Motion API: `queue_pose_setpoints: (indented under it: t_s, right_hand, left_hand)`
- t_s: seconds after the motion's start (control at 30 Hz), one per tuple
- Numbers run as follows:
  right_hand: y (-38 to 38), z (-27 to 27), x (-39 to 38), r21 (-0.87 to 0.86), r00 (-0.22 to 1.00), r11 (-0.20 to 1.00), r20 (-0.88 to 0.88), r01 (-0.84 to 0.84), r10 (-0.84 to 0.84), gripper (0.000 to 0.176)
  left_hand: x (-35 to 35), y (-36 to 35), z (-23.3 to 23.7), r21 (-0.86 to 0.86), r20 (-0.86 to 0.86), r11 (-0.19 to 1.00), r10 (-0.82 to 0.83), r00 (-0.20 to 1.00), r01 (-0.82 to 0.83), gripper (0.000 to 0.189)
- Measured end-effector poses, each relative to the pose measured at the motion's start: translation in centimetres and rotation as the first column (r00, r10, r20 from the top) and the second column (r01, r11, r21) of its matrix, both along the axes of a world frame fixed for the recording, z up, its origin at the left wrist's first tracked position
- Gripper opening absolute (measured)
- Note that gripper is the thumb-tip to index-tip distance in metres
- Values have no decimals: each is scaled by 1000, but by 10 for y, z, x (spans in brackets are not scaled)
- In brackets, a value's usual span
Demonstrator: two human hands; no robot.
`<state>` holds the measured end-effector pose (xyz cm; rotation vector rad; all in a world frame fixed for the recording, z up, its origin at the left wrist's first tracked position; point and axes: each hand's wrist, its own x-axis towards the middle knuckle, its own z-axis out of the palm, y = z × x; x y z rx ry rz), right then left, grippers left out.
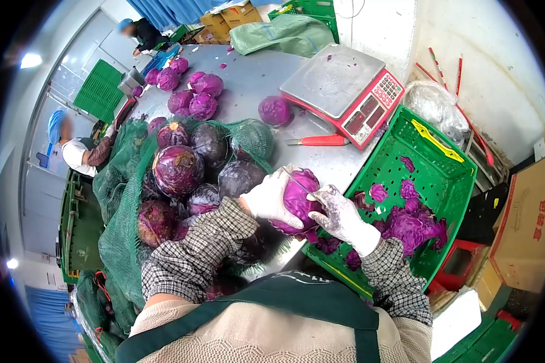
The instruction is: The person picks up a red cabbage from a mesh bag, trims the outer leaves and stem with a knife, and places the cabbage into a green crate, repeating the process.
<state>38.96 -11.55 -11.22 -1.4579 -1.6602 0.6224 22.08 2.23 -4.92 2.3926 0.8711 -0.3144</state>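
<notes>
A purple cabbage (298, 199) is between my two gloved hands, near the table's edge. My left hand (274, 199) is closed round its left side. On its right side, my right hand (339, 218) has its fingers bent against the leaves, with dark stains on the glove. A thin blade-like strip shows across the top of the cabbage; its handle is not clear. Left of my hands, a green net (124, 181) holds several darker cabbages (178, 171). To the right, a green crate (433, 181) holds loose purple leaves (409, 227).
A red scale (345, 85) stands at the back, with a red-handled knife (324, 140) before it. Several peeled cabbages (204, 97) lie farther back on the metal table (254, 72). Two people work at the far left. Cardboard boxes (527, 224) stand at right.
</notes>
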Motion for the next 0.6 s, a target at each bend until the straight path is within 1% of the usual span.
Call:
queue_pose_setpoints:
  t_s: [0.03,0.13,0.17,0.2,0.23,0.27,0.3,0.33,0.37,0.4,0.47,0.5,0.53,0.6]
  right_hand:
    - [1,-1,0,15,1000,1000,-14,3,-3,35]
    - [4,-7,4,-39,999,999,-49,-17,15,31]
    - [5,-9,6,-61,976,997,-215,-40,26,29]
    - [5,-12,9,-79,926,995,-375,-66,31,27]
    - [4,-15,12,-92,850,991,-526,-93,31,25]
    - [1,-25,12,94,805,995,-593,34,28,19]
    - [-8,-23,18,-27,745,990,-656,141,-124,19]
    - [-19,-21,24,-154,665,960,-695,235,-274,18]
    - [-29,-34,21,-190,619,937,-709,293,-337,21]
    - [-40,-35,18,-365,259,920,-883,141,-390,27]
    - [-48,-38,-3,-377,350,909,-839,176,-416,28]
    - [-45,-43,-13,-315,508,903,-748,293,-426,30]
    - [-44,-49,-19,-330,482,904,-766,273,-425,32]
    - [-36,-78,-26,-240,599,894,-674,377,-434,34]
  left_hand:
    - [0,1,-3,18,5,1000,-12,1000,11,140]
    - [0,3,-9,66,11,997,-43,999,42,136]
    - [1,3,-9,80,7,996,-49,999,48,135]
    - [2,2,-9,93,2,994,-56,998,55,135]
    - [2,4,-10,52,17,999,-16,1000,15,136]
    - [3,8,-13,10,29,1000,22,999,-22,136]
    - [4,12,-15,-34,41,998,61,997,-60,137]
    - [8,15,-9,-163,37,977,147,988,-139,138]
    - [12,17,-6,-231,26,951,218,976,-206,137]
    - [13,17,-5,-297,7,915,289,957,-273,137]
    - [13,15,-15,-197,-6,943,274,962,-270,136]
    - [14,10,-14,-132,-9,959,251,968,-250,136]
    - [14,5,-12,-66,-13,972,227,974,-228,136]
    - [12,-5,-10,-36,13,973,229,973,-228,136]
